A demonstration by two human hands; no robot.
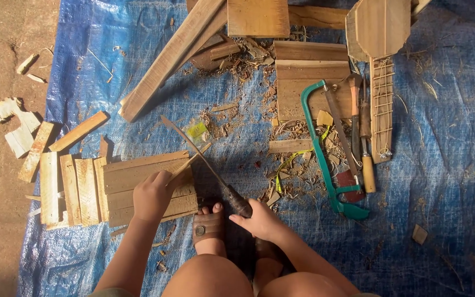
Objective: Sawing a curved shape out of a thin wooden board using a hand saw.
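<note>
We note the right hand (pixel 259 220) clamped on the long knife (pixel 202 159), left hand (pixel 152 195) gripping the thin stick (pixel 189 161); a slipped blade could cut those fingers.

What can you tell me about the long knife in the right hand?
The long knife has a narrow, dull grey metal blade and a dark, worn handle. The right hand grips the handle; the blade slants up-left, tip over the blue tarp, its edge meeting a thin wood stick held by the left hand.
</note>
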